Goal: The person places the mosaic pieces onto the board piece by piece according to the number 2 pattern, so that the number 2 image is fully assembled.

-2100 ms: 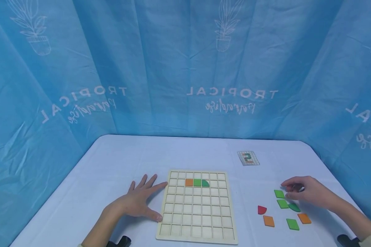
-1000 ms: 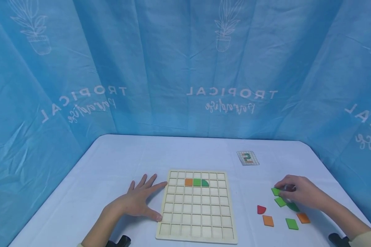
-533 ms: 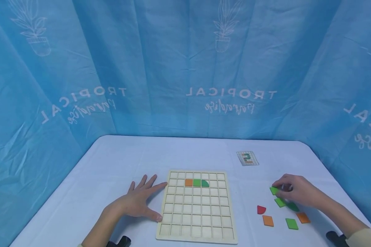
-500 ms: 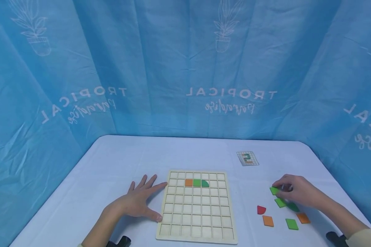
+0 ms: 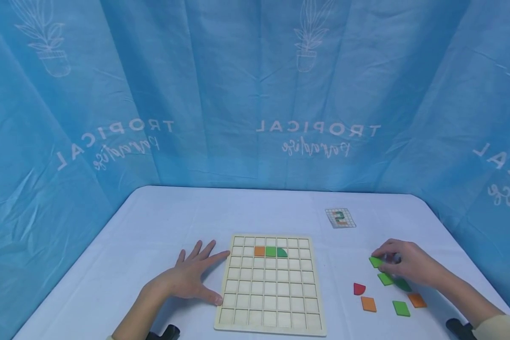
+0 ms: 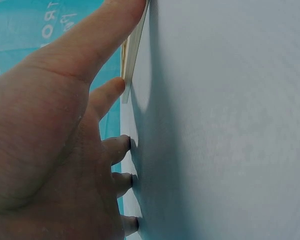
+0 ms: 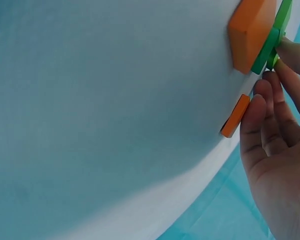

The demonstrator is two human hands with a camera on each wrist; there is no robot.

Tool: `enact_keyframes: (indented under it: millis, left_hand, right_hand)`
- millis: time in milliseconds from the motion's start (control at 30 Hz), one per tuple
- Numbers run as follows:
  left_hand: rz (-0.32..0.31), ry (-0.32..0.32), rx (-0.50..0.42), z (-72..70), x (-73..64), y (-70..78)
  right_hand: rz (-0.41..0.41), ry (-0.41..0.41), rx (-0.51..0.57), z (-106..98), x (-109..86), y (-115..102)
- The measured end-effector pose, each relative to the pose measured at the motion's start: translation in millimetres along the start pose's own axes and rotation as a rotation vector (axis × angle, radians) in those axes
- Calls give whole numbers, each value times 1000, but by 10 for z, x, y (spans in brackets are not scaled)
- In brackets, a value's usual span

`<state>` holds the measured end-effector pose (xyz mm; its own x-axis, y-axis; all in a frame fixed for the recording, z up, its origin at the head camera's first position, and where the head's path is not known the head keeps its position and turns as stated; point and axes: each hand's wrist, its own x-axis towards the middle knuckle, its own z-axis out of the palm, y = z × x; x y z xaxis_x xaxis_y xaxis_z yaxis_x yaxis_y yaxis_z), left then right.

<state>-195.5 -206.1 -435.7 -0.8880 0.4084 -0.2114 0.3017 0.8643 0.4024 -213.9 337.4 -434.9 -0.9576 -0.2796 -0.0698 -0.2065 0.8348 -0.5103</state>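
Observation:
With fingers spread, my left hand (image 5: 187, 278) rests at the left edge of the wooden grid board (image 5: 276, 326), index fingertip and thumb touching its rim. An orange square tile (image 5: 259, 251), a green square tile (image 5: 271, 251) and a dark green quarter-round tile (image 5: 282, 252) sit in the board's second row. At the right, thumb and index finger of my right hand (image 5: 408, 262) pinch a light green square tile (image 5: 375, 261). Just below it lie another light green tile (image 5: 385, 279) and a dark green quarter-round (image 5: 403, 284), partly under the hand.
Loose on the white table (image 5: 153, 226) are a red quarter-round tile (image 5: 359, 289), an orange tile (image 5: 369, 304), a green tile (image 5: 401, 309) and a second orange tile (image 5: 417, 300). A pattern card (image 5: 340, 218) lies beyond the board. Blue curtain (image 5: 255, 94) surrounds the table.
My right hand has moved slightly left and away from me, coming to pinch the light green tile, which has slid along with it. My left hand and the board stay put.

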Motion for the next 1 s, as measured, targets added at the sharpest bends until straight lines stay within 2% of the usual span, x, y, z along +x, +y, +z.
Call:
enact_keyframes:
  millis: [200,500,1000]
  left_hand:
    - [4,-4,-2,-7,-6,0]
    - [-2,-2,-4,-8,-14,12]
    - [3,-6,9,3,-2,-5]
  right_hand:
    - [-14,2,-14,4,0,6]
    - [30,-9,-9,42,17,44]
    - [-39,-13,30,35,24,-48]
